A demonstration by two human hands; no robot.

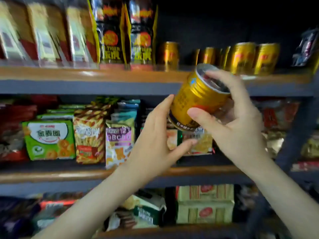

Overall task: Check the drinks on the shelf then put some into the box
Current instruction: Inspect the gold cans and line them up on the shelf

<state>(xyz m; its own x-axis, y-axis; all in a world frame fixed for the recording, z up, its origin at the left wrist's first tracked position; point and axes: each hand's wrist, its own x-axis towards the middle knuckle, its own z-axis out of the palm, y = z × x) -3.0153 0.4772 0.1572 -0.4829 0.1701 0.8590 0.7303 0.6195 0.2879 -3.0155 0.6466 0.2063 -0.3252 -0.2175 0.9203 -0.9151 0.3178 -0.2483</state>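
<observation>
**Gold can held tilted in front of stocked shelves**

Head view. A cylindrical gold metal can (198, 99), with a ribbed shoulder and a silvery, reflective lid, is held tilted in front of the upper shelf (86, 75), its top leaning up and to the right. The right hand (236, 128) is clamped on it: the thumb presses the lower wall, and the fingers (222, 78) curl over the rim and lid. The left hand (155, 140) is open, fingers apart; its fingertips touch the can's left side near the base, while the thumb points right beneath the can without closing on it. Both forearms are bare.

The upper shelf has a glossy wooden edge over a flat grey front. On it stand more gold cans (241, 57) of the same rounded shape, to the right of tall black-and-yellow pouches (124, 31) and blurred pale cartons. The middle shelf carries crinkled foil and plastic snack bags, among them a green biscuit pack (49, 138). The lowest shelf holds pale rectangular packets (205, 204). The picture is motion-blurred towards its edges.
</observation>
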